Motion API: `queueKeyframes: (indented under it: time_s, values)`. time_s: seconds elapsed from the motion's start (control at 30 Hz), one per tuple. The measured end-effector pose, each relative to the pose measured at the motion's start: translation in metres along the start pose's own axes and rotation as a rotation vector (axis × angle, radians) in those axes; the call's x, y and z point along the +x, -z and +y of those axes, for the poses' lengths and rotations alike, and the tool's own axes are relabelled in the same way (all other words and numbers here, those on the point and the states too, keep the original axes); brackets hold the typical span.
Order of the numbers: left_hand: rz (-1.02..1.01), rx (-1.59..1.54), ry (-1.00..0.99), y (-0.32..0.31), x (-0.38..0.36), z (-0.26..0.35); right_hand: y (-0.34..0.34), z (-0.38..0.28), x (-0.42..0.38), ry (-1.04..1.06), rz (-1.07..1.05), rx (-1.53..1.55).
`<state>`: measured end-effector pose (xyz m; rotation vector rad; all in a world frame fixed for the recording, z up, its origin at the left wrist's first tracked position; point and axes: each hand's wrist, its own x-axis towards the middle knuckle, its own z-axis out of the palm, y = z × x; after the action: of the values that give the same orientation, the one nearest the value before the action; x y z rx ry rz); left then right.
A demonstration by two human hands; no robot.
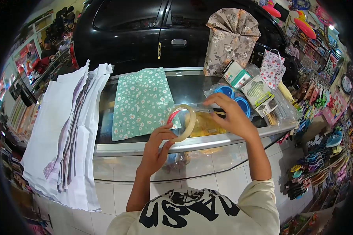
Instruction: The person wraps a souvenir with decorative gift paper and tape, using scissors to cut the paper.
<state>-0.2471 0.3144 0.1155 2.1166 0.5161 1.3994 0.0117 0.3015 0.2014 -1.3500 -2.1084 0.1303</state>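
A roll of clear tape (191,124) is gripped by my left hand (160,147), fingers closed on its lower left rim, above the front edge of the glass counter. My right hand (235,117), to the right of the roll, is closed on scissors (220,112) with black handles; their blades point left toward the roll, and a strip of tape seems to stretch near them. Green daisy-print paper (143,102) lies flat on the counter, its right edge beside the roll.
White paper sheets (58,129) hang over the counter's left end. At the right stand a floral wrapped package (227,51), a small floral bag (272,68), blue tape rolls (243,106) and boxes (256,91). A black car (125,43) is behind the glass counter (117,149).
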Motion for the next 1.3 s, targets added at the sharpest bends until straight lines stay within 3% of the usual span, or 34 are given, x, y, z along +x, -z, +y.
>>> queueKeyframes:
  time_s: [0.03,0.13,0.43,0.57,0.67,0.77,0.9,0.97,1.0,1.1,1.2,1.3]
  values:
    - [-0.005,0.011,0.01,-0.001,-0.001,0.001,-0.004,-0.007,0.004,-0.007,0.004,0.249]
    - [-0.014,0.038,0.032,-0.003,-0.004,0.007,-0.021,-0.014,0.007,-0.013,0.143,0.543]
    - [0.016,0.104,0.056,-0.009,-0.013,0.016,-0.031,0.003,0.012,0.006,0.135,0.6]
    - [0.064,0.146,0.062,-0.016,-0.014,0.022,-0.036,-0.002,0.011,-0.056,0.071,0.781]
    - [0.156,0.275,0.074,-0.025,-0.016,0.026,-0.042,-0.004,0.01,0.019,0.128,0.726]
    - [0.252,0.469,0.257,-0.034,-0.022,0.025,-0.017,-0.025,0.015,0.136,0.29,0.553]
    - [0.305,0.091,0.494,-0.032,-0.01,0.045,0.005,-0.057,0.026,0.433,0.233,0.326]
    - [0.363,-0.011,0.526,-0.026,0.004,0.053,0.015,-0.069,0.033,0.442,0.177,0.289]
    - [0.338,0.154,0.369,-0.021,0.013,0.058,0.019,-0.072,0.039,0.491,0.174,0.27]
    - [0.375,0.181,0.167,-0.01,0.031,0.051,0.037,-0.081,0.05,0.584,0.101,0.153]
    - [0.268,0.117,0.088,0.001,0.064,0.061,0.046,-0.086,0.057,0.556,0.001,0.037]
    - [0.281,0.136,-0.009,0.002,0.088,0.067,0.048,-0.08,0.057,0.631,0.049,-0.035]
